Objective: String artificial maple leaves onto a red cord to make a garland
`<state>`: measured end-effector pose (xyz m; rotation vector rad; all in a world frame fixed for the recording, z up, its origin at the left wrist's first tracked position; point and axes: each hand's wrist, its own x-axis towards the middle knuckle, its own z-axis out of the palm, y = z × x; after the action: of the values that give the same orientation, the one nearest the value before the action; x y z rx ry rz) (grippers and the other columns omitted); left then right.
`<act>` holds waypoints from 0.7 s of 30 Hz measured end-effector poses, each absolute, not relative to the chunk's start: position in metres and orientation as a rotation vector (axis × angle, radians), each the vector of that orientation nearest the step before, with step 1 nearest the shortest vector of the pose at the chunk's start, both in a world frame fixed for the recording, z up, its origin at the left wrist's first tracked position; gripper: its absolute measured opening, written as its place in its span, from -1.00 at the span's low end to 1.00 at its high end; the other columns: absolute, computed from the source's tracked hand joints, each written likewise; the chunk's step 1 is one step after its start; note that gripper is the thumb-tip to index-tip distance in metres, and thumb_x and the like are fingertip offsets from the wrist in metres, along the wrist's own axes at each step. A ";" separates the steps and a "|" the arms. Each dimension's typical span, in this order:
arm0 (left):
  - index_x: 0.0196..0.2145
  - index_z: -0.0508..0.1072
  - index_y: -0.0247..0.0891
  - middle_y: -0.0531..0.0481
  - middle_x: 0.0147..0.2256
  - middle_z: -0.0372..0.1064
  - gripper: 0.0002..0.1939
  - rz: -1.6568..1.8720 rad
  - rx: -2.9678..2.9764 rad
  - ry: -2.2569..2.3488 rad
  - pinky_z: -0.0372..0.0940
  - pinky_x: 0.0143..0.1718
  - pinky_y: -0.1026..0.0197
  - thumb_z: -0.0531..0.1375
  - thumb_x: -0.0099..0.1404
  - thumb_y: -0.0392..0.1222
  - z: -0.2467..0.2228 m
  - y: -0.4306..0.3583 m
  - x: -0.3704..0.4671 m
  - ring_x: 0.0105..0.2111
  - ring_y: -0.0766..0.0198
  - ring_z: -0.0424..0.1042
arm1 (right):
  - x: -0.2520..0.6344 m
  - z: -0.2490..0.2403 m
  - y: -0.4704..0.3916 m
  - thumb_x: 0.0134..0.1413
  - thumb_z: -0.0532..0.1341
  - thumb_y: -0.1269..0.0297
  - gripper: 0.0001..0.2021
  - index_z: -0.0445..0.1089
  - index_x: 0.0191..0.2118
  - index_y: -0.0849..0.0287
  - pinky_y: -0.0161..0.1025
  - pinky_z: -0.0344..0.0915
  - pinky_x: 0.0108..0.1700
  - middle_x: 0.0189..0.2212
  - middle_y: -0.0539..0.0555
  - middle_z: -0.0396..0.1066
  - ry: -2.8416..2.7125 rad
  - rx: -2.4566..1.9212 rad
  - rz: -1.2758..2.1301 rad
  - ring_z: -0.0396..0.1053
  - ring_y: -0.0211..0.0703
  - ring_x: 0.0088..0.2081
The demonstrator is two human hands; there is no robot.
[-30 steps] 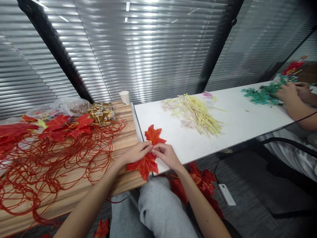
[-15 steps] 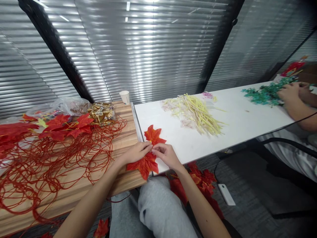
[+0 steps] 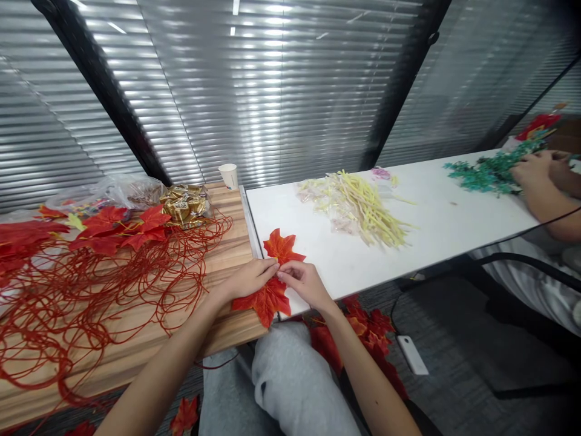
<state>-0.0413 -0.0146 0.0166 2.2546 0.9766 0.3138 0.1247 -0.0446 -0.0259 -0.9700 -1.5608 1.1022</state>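
Evidently, the left hand [image 3: 252,279] and the right hand [image 3: 307,283] are held close together, fingers bent and tips nearly meeting between the far red leaf [image 3: 280,244] and the near red leaf [image 3: 263,302]; whether anything is pinched there cannot be told. The far red leaf is laid on the white tabletop [image 3: 338,274], the near red leaf partly on the wooden tabletop [image 3: 230,247]. Red cord [image 3: 120,275] is heaped to the left, and yellow strips [image 3: 373,211] are piled farther off to the right.

Silvery blinds [image 3: 258,91] are catching bright light behind a wood-and-white worktop [image 3: 281,212]; dark carpet [image 3: 454,375] is lying below.
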 end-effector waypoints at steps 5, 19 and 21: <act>-0.42 0.26 -0.29 0.01 -0.44 0.28 -0.65 0.313 2.263 0.991 0.17 -0.31 0.26 -0.20 0.34 -0.09 0.018 -0.015 -0.041 -0.41 0.30 0.27 | 0.125 -0.026 -0.045 -0.01 0.16 0.27 -0.85 0.41 -0.35 0.21 -0.31 0.26 -0.39 -0.46 0.03 0.40 -1.566 -0.985 1.093 0.32 -0.24 -0.42; -0.37 0.28 -0.29 -0.01 -0.39 0.31 -0.66 0.306 2.285 0.990 0.16 -0.28 0.25 -0.19 0.34 -0.12 0.014 -0.015 -0.042 -0.38 0.30 0.29 | 0.125 -0.025 -0.046 0.00 0.16 0.26 -0.85 0.41 -0.35 0.22 -0.32 0.25 -0.40 -0.47 0.04 0.40 -1.564 -0.998 1.090 0.31 -0.25 -0.43; -0.38 0.27 -0.29 -0.01 -0.40 0.31 -0.66 0.305 2.291 0.986 0.16 -0.28 0.25 -0.19 0.34 -0.12 0.014 -0.015 -0.041 -0.39 0.30 0.28 | 0.125 -0.025 -0.045 0.00 0.16 0.26 -0.84 0.41 -0.34 0.21 -0.32 0.26 -0.41 -0.47 0.04 0.40 -1.566 -1.000 1.092 0.31 -0.25 -0.44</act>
<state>-0.0415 -0.0147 0.0145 2.2910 0.9861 0.3047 0.1251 -0.0455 -0.0250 -0.9997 -1.5662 1.0921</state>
